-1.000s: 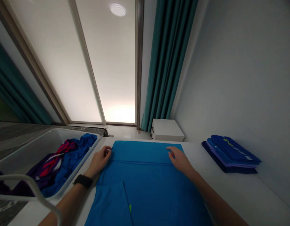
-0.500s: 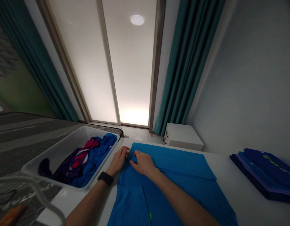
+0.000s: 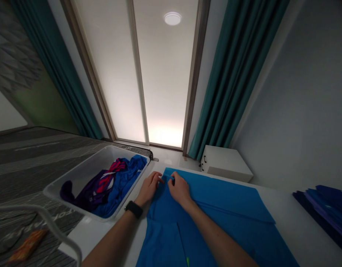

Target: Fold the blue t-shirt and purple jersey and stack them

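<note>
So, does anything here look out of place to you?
One thing: a small orange packet lies by itself on the grey patterned surface at lower left, away from the clothes in the white plastic bin. It looks stray.

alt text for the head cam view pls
The left hand and right hand touch a folded blue garment on a white table. A plastic tub of crumpled clothes sits left, a folded blue stack right.
</note>
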